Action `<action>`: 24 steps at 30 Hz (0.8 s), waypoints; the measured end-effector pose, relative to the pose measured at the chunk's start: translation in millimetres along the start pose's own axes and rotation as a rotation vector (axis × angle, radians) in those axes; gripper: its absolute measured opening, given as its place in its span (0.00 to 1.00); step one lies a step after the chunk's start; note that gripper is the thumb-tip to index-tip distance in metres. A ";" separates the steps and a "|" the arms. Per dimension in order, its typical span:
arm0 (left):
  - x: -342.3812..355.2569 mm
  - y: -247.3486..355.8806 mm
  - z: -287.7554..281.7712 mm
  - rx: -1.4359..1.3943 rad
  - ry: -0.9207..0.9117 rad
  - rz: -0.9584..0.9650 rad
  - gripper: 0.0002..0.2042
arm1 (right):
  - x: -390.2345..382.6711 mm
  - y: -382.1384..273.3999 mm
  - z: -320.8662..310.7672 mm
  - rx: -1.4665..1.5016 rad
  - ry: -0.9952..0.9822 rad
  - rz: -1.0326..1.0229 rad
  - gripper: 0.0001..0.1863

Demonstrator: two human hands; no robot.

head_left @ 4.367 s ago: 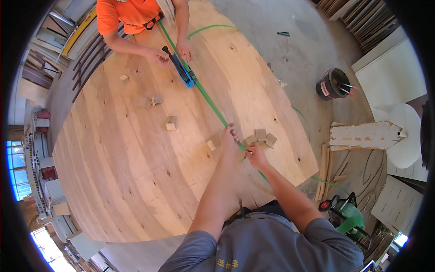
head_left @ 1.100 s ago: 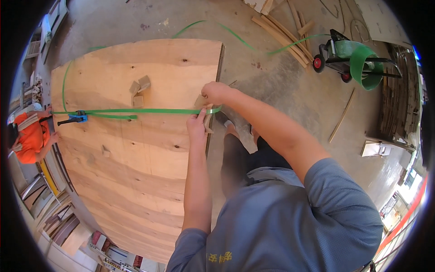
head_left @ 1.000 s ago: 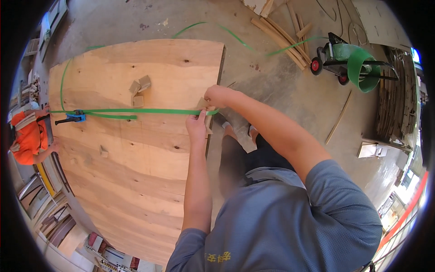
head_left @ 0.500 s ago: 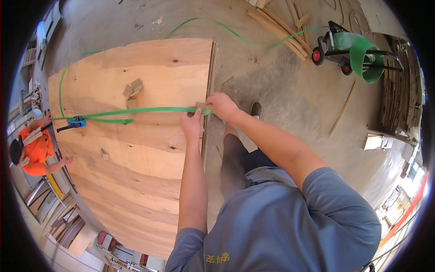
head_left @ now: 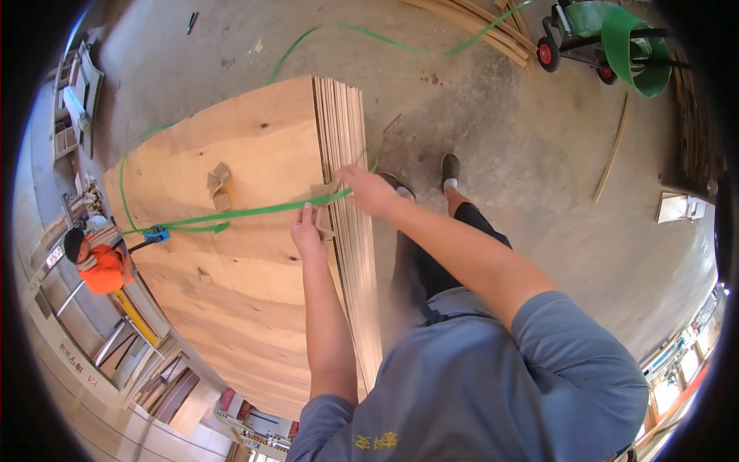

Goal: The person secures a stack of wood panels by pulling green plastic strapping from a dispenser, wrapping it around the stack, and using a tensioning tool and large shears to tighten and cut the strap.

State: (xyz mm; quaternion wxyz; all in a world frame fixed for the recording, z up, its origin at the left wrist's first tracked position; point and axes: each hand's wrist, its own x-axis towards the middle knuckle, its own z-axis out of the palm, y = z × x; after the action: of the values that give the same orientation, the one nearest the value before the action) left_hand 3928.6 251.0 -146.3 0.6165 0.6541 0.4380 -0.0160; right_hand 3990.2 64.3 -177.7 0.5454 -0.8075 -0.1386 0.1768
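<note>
A tall stack of plywood sheets lies to my left, its layered edge facing me. Green strapping runs across the top sheet and reaches the near edge. My left hand pinches the strap from below with the thumb on it. My right hand is closed around the strap at the stack's edge; its fingertips are partly hidden. Between and beside the hands, a brown cardboard piece sits under the strap at the corner. A blue strapping tensioner is on the strap at the far left.
A co-worker in an orange shirt stands beyond the stack's far side. Loose cardboard pieces lie on the top sheet. A wheeled cart carries a green strap roll at upper right. Wooden strips and a thin stick lie on the floor.
My view has shifted, so more of the stack's layered edge shows. My hands remain at the strap by the edge. The co-worker's arm has drawn back from the top sheet.
</note>
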 end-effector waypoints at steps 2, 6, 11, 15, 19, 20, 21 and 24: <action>11.7 2.1 5.2 -0.175 0.006 -0.145 0.08 | 8.2 -3.7 5.8 -0.017 -0.076 0.046 0.20; 8.2 13.2 15.2 -0.082 0.019 -0.109 0.07 | 16.7 -2.3 13.6 -0.029 -0.121 0.132 0.13; 18.3 5.1 13.1 -0.055 0.013 -0.043 0.08 | 22.1 7.1 21.1 -0.090 -0.169 0.070 0.09; 5.3 4.1 22.2 -0.042 0.085 -0.060 0.08 | 19.2 15.7 16.9 -0.049 -0.028 -0.040 0.11; -58.5 4.8 48.6 0.100 0.297 0.148 0.10 | -21.6 -7.0 -20.1 0.052 -0.020 0.054 0.12; -82.5 1.7 64.5 0.108 0.256 0.213 0.11 | -29.9 -6.2 -35.5 0.179 -0.296 0.165 0.14; -96.2 -10.9 83.8 0.042 0.201 0.217 0.12 | -44.0 -2.2 -50.1 0.301 -0.573 0.289 0.16; -103.7 -73.6 117.1 -0.115 0.074 0.057 0.15 | -75.2 35.3 -73.8 0.272 -0.525 0.388 0.17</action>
State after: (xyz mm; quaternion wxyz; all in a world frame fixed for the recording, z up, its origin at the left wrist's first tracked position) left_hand 3881.9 86.9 -174.5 0.6365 0.6301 0.4419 0.0512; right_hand 3955.9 -41.4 -175.2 0.5500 -0.6658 -0.0934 0.4955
